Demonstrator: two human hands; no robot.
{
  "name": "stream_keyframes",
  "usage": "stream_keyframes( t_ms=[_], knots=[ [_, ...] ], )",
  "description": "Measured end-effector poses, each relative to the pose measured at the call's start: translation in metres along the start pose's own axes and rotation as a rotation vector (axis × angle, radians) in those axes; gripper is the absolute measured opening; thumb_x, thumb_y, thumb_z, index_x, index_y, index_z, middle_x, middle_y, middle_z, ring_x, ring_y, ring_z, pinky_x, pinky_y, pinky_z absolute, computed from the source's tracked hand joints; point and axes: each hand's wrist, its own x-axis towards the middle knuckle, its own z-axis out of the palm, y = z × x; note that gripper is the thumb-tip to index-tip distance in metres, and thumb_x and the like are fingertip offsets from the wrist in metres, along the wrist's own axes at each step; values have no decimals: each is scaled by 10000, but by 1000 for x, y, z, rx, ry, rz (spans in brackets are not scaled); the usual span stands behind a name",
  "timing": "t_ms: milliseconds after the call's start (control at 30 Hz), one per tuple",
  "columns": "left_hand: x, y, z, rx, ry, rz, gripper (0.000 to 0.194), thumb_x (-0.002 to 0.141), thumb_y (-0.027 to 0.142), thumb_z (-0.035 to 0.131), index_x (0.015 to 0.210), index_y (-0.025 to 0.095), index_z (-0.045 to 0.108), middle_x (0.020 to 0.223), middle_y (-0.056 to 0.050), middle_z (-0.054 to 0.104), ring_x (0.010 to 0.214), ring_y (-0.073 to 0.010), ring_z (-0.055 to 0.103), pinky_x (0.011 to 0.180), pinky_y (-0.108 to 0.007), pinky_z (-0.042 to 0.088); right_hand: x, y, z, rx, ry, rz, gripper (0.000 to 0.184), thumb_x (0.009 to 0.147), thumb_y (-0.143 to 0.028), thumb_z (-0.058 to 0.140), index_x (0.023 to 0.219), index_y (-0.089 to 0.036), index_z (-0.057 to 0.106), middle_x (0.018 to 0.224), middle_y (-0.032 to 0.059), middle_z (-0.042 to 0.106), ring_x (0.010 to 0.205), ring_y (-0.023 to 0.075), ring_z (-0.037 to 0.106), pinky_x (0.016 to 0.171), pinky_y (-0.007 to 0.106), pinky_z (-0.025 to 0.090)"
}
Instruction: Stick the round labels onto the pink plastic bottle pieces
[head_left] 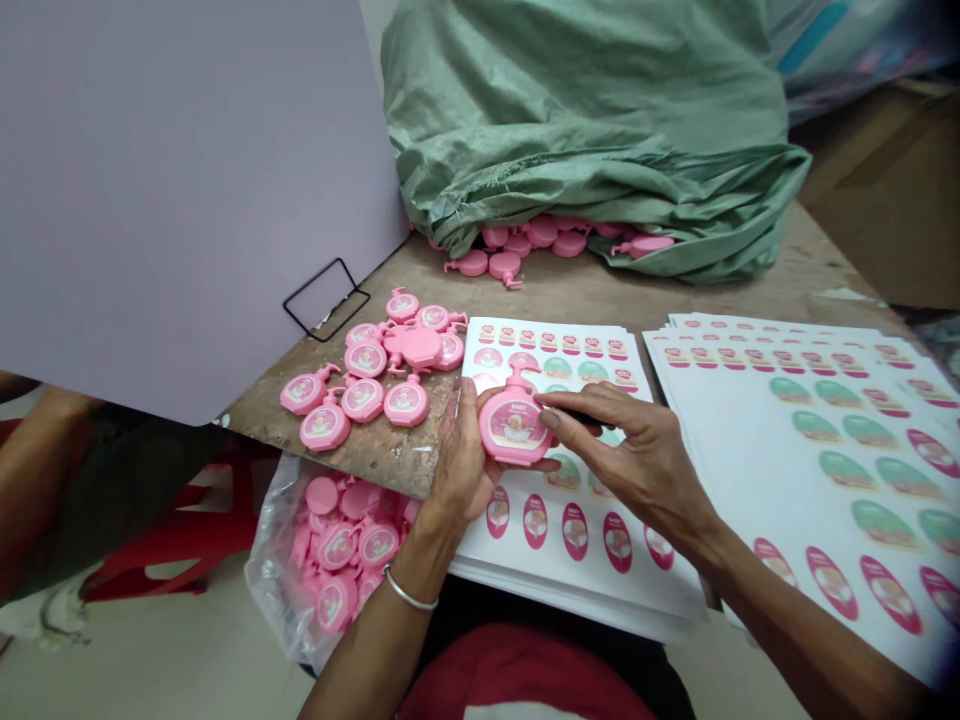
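Observation:
My left hand [466,462] is closed around a pink pump bottle [516,428], held upright with its round "BABY" label facing me. My right hand [637,440] pinches a thin black tool [583,418], mostly hidden by the fingers. Its thumb and fingertip are at the right edge of the bottle's label. Beneath both hands lies a stack of printed sticker sheets [517,565] with pink and green labels. To the left on the table, several labelled pink pump bottles [363,398] lie in a loose cluster, one showing a plain pink face.
A green cloth sack [592,120] at the back spills plain pink bottles [541,232]. More sticker sheets [720,440] are on the right. Below the table's left edge hangs a clear plastic bag [274,560] of labelled bottles. A pale panel [187,200] and black wire stand [326,300] are left; another person's arm [45,450] shows beyond.

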Motion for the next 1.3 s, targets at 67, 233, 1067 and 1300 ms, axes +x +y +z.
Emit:
stream_keyframes(
  t_ms=[67, 233, 1067, 1300],
  knots=[
    [0, 0, 0, -4, 5, -6, 498, 952, 518, 368, 1123, 163, 672, 1041, -102, 712, 900, -218, 692, 708, -345, 615, 0, 0, 0, 11, 9, 3, 144, 832, -255, 666, 945, -229, 752, 810, 32, 725, 745, 175, 606, 719, 349, 474],
    [1, 0, 0, -18, -20, -7, 506, 950, 528, 367, 1109, 161, 677, 1050, -102, 713, 892, -216, 696, 723, -352, 613, 0, 0, 0, 53, 19, 65, 141, 813, -277, 681, 925, -246, 760, 836, 24, 742, 766, 182, 643, 720, 344, 514],
    [1, 0, 0, -10, -1, 7, 480, 933, 523, 425, 1122, 159, 676, 1007, -96, 725, 880, -223, 702, 714, -353, 615, 0, -2, 0, 62, 30, 115, 160, 799, -320, 690, 920, -246, 763, 846, 28, 746, 773, 189, 664, 694, 333, 536],
    [1, 1, 1, -3, -3, 11, 495, 942, 525, 396, 1086, 152, 688, 1018, -101, 722, 881, -222, 700, 722, -354, 613, 0, -1, -1, 52, 42, 74, 139, 801, -281, 694, 919, -249, 760, 836, 17, 745, 760, 177, 655, 698, 326, 523]
  ],
)
